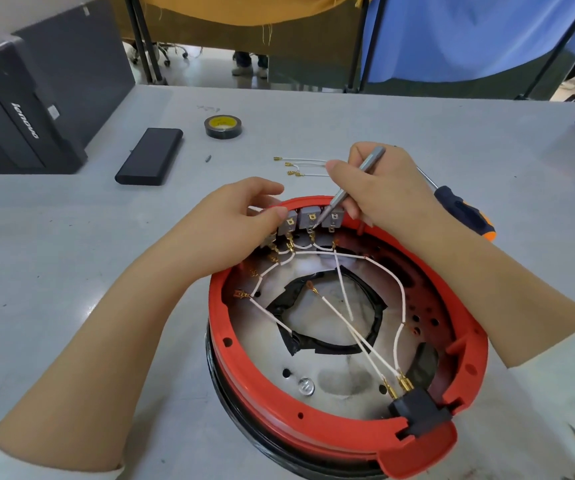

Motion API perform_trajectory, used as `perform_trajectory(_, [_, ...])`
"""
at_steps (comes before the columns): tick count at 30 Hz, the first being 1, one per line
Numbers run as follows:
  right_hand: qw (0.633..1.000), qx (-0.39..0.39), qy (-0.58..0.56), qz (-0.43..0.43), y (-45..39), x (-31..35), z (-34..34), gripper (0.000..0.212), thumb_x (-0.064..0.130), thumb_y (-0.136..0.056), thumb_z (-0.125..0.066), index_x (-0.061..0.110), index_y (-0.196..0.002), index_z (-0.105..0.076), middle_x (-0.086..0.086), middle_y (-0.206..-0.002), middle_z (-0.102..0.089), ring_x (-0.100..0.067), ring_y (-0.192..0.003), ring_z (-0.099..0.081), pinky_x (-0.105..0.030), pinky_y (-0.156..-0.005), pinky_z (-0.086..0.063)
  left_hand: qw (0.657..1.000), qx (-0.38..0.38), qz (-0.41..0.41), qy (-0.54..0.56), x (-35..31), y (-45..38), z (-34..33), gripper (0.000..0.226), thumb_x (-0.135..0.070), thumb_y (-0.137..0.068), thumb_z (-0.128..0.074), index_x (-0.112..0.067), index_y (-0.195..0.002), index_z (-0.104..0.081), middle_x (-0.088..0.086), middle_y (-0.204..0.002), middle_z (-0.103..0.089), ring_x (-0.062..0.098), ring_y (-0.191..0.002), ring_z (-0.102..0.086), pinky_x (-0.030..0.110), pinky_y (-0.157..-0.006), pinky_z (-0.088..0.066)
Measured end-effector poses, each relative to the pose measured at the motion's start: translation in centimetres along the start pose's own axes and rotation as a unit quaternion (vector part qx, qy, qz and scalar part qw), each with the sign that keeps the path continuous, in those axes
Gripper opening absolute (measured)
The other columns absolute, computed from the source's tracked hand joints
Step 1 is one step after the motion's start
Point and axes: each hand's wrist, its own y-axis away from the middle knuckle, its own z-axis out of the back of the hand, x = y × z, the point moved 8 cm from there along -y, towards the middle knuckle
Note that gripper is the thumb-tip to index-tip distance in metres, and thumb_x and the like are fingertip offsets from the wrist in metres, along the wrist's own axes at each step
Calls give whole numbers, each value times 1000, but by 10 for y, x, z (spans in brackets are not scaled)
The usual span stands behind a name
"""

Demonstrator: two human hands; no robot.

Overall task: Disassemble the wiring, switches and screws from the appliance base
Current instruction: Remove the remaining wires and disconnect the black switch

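Grey table [71, 271], left hand [241, 216] pinching switch [288, 225], right hand [379, 188] gripping tweezers [352, 187]

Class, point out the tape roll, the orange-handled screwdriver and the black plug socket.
tape roll [223, 127], head view, yellow core
orange-handled screwdriver [466, 213], head view, handle
black plug socket [417, 412], head view, top face

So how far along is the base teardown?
Done: three loose white wires lie on the grey table. In hand: the right hand holds a thin metal tool at the grey switches; the left hand steadies them. Left: switches and most wiring sit in the red round base.
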Motion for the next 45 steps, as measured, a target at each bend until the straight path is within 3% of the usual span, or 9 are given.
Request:
perform_trajectory(5, [999,-17,7,-30,12,-3,5,40,20,-91,-57,17,-58,-35,1,-37,-47,-10,-30,-32,-17,-36,-29,998,-59,4,-5,2,4,4,20,-44,-86,-62,-33,-103,-68,-19,-94,-67,-10,-84,-59,3,-65,-38])
perform_trajectory(10, [991,120,10,-64,25,15,0,41,26,-91,-63,16,-59,-39,1,-37,-49,-12,-28,-35,-16,-34,-28,999,-20,-35,-14,-8,5,-4,14,-43,-88,-62,-36,-97,-69,-16,-92,-71,-5,-88,-63,8,-75,-44])
perform_trajectory(15, [994,81,65,29,16,33,-4,37,22,-89,-64,15,-59,-43,1,-38,-52,-9,-30,-40,-16,-35,-32,999,-14,-44,-4,-8,4,-4,17,-43,-88,-62,-34,-99,-70,-13,-88,-73,-4,-83,-64,11,-75,-46])
perform_trajectory(18, [993,40,88,65,15,24,-10,38,15,-86,-64,13,-56,-41,4,-35,-48,-6,-34,-42,-16,-44,-37,999,0,-38,8,-7,4,-4,19,-44,-87,-62,-33,-101,-71,-16,-88,-72,-6,-83,-63,8,-72,-45])
perform_trajectory(23, [992,-7,80,95,21,15,-6,39,17,-81,-68,14,-55,-39,-3,-42,-49,-6,-35,-45,-16,-42,-36,999,8,-28,42,-4,3,-6,17,-42,-87,-64,-33,-99,-72,-15,-87,-73,0,-86,-66,21,-83,-50])
perform_trajectory(29, [984,-10,133,121,27,20,-8,37,22,-82,-70,12,-58,-43,-7,-60,-58,-21,-49,-53,-30,-49,-42,999,7,-26,40,-4,3,-5,17,-45,-87,-63,-36,-99,-71,-15,-88,-73,-1,-86,-66,19,-82,-49])
perform_trajectory(36, [967,-16,180,181,34,32,-11,36,18,-83,-69,4,-60,-46,-13,-52,-52,-24,-58,-50,-17,-48,-33,999,8,-28,39,-7,5,-6,20,-43,-88,-61,-33,-103,-71,-14,-90,-73,-1,-88,-65,20,-85,-49])
perform_trajectory(40, [969,-3,179,171,32,31,-15,37,19,-83,-69,5,-59,-44,-13,-51,-49,-20,-51,-47,-19,-48,-32,999,4,-33,31,-7,5,-6,20,-43,-87,-61,-33,-101,-71,-15,-89,-73,-4,-86,-65,16,-81,-48])
perform_trajectory(45, [985,4,140,98,17,23,-15,36,16,-85,-63,2,-62,-39,-28,-57,-49,-6,-31,-42,-28,-42,-37,999,5,-26,30,-6,3,-6,20,-43,-87,-63,-32,-102,-71,-14,-89,-73,-4,-86,-65,16,-83,-48])
